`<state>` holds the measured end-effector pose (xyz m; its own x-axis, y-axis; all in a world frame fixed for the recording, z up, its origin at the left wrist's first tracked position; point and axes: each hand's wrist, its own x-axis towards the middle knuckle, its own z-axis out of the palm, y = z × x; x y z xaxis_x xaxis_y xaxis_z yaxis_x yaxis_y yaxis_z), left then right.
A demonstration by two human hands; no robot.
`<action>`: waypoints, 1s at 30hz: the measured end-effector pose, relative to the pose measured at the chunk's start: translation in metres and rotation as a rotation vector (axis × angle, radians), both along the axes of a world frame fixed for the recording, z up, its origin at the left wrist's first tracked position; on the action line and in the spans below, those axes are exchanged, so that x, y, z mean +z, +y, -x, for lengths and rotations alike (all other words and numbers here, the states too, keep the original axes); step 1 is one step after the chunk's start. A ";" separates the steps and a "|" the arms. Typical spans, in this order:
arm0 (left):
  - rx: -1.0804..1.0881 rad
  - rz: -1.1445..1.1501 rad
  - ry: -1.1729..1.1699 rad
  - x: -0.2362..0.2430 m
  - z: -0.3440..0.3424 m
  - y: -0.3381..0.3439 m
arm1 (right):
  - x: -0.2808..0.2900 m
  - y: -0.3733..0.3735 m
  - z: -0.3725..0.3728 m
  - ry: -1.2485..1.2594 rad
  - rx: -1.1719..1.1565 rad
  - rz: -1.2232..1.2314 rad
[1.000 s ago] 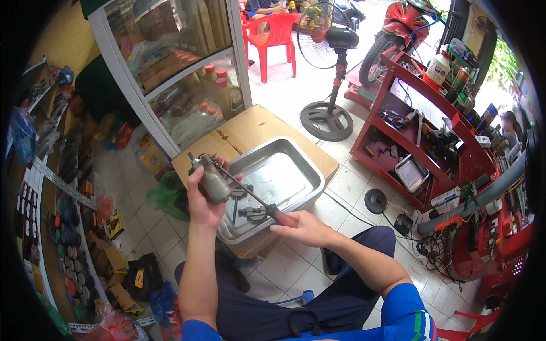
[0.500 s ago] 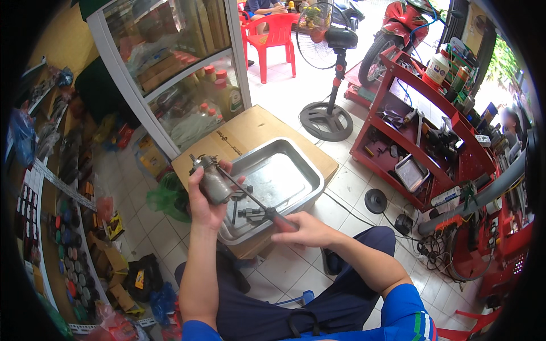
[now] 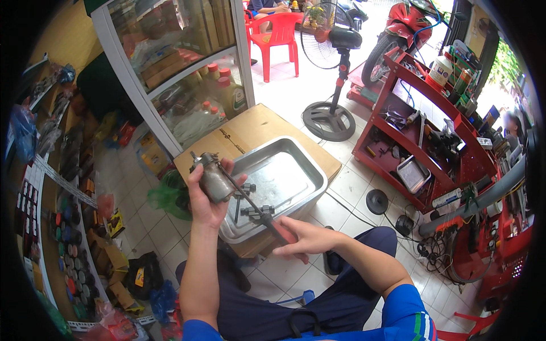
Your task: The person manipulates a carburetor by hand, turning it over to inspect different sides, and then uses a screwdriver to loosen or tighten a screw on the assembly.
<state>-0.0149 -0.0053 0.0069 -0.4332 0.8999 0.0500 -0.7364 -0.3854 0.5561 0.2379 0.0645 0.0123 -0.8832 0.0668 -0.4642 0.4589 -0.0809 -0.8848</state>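
My left hand [image 3: 206, 209] is wrapped round a grey cylindrical metal motor [image 3: 217, 183], which looks like a small starter motor with a shaft at its upper end. It is tilted above the near left part of a metal tray [image 3: 293, 165]. In my right hand [image 3: 310, 236] is a screwdriver [image 3: 277, 229] with a red and black handle, the thumb and fingers closed on it. Its long shank runs up and left along the motor's side to the upper end; the tip is hidden there. Beneath the shank, a black threaded tool [image 3: 257, 211] lies in the tray.
The tray stands on a cardboard box [image 3: 259, 122]. A glass cabinet [image 3: 190, 79] rises behind it on the left. Beyond are a fan [image 3: 330, 122] and a red chair [image 3: 277, 40]. A red tool cart [image 3: 398, 156] stands right; shelves of parts [image 3: 71, 250] line the left.
My right hand has shifted its grip on the screwdriver handle, showing more of the handle. The left hand keeps the motor nearly in place. The view has moved slightly.
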 end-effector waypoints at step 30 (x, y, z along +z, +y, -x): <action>0.016 0.034 0.035 0.001 -0.004 -0.001 | -0.009 -0.005 -0.002 0.158 -0.077 0.120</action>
<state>-0.0108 -0.0063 0.0081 -0.4458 0.8945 0.0346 -0.7103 -0.3770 0.5944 0.2398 0.0600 0.0036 -0.9401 0.0894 -0.3291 0.3037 -0.2194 -0.9272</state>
